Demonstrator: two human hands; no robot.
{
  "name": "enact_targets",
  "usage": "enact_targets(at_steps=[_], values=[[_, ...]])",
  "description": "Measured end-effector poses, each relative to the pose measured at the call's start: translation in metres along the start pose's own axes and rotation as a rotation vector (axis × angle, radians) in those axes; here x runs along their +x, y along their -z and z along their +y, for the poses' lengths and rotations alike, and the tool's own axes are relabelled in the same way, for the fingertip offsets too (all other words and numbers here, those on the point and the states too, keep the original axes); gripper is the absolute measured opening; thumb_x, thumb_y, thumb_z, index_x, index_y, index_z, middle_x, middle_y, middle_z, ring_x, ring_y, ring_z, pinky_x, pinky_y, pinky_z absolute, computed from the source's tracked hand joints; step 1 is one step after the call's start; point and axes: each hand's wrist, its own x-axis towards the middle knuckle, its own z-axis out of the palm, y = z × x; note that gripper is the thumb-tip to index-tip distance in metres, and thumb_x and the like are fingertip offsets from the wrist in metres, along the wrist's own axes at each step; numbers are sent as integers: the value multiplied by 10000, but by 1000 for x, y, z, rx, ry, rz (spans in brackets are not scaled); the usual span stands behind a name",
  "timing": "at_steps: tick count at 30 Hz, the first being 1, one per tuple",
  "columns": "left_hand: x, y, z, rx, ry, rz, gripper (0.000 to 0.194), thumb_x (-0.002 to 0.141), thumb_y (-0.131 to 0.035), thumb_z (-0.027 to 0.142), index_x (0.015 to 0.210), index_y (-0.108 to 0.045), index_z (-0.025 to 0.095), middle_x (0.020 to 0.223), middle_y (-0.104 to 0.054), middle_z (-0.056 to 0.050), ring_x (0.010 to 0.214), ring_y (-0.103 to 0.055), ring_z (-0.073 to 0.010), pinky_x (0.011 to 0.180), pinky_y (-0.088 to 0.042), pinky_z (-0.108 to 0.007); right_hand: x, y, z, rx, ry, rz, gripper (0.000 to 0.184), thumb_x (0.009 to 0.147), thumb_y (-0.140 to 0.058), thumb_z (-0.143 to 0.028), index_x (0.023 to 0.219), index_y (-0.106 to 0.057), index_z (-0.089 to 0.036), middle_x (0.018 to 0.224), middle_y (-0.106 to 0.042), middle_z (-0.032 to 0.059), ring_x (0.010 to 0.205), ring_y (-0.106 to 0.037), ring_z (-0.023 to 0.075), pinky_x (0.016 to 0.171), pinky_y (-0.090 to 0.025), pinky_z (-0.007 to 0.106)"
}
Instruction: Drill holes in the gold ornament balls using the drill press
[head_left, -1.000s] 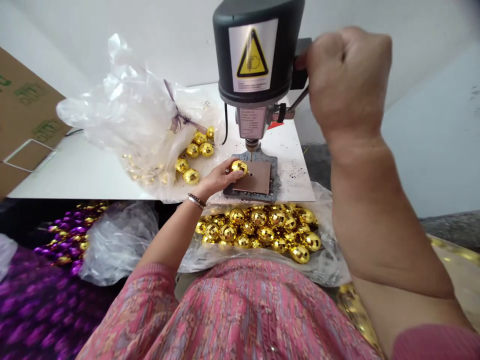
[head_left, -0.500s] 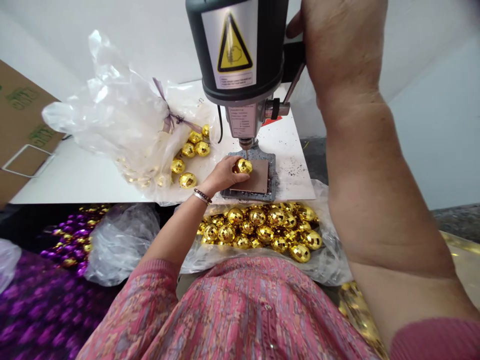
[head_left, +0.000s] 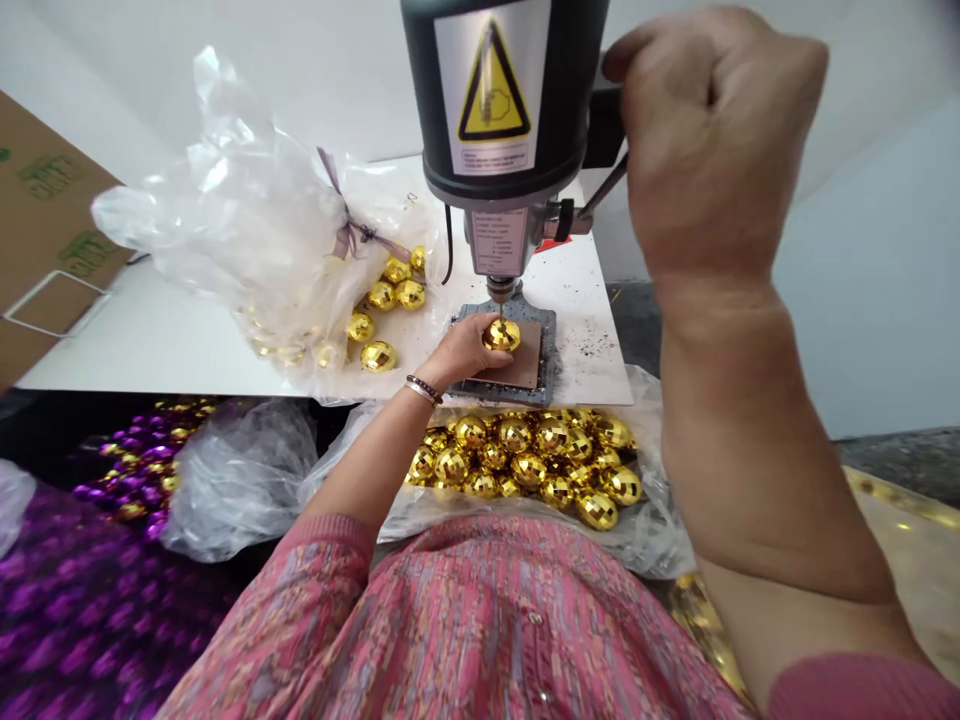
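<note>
Gold ball [head_left: 502, 335] gripped in left fingers [head_left: 469, 345], lined up under the drill press [head_left: 502, 100], right hand [head_left: 712, 150] fisted beside it.

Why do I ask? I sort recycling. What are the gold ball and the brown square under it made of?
The faceted gold ball looks like plastic or glass under a mirror-gold coating: its tiles reflect sharply, but the base material cannot be told. The brown square looks like a matte sheet, perhaps rubber or fibreboard, with no shine.
</note>
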Motion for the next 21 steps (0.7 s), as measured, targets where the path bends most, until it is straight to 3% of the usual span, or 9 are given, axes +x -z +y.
enact_targets(at_steps=[5, 8, 13, 17, 21], values=[[0, -3, -3, -66, 7, 0, 467, 700, -838, 238, 1153, -748, 168, 1079, -774, -70, 1011, -703, -271, 943, -567, -387, -58, -1, 10, -78, 207, 119, 392, 975, -485, -211, 1217, -792, -178, 1123, -780, 52, 968, -712, 106, 931, -553, 270], [0, -5, -5, -99, -2, 2, 461, 695, -828, 233, 1143, -746, 164, 1067, -776, -71, 983, -700, -262, 912, -567, -376, -80, -8, 28, -112, 260, 160, 417, 951, -490, -233, 1258, -772, -216, 1051, -777, 39, 810, -667, 87, 866, -583, 256], [1, -6, -7, -160, -32, -13, 375, 688, -822, 236, 1051, -743, 183, 935, -761, -38, 880, -673, -229, 821, -558, -337, -92, -17, 48, -157, 189, 127, 428, 990, -437, -336, 1327, -698, -297, 993, -735, 36, 836, -656, 119, 901, -600, 297], [-1, -7, -7, -179, -22, -9, 333, 695, -804, 226, 1014, -726, 174, 905, -746, -25, 846, -654, -211, 773, -534, -317, -97, -23, 57, -125, 230, 132, 439, 1019, -415, -389, 1355, -680, -290, 991, -712, 54, 939, -699, 152, 950, -605, 342], [-2, -7, -5, -223, -15, -20, 312, 694, -796, 215, 986, -701, 158, 894, -730, -13, 836, -653, -197, 754, -508, -301, -103, -28, 64, -145, 301, 205, 453, 1038, -385, -401, 1329, -710, -277, 949, -716, 67, 919, -708, 163, 929, -611, 356]])
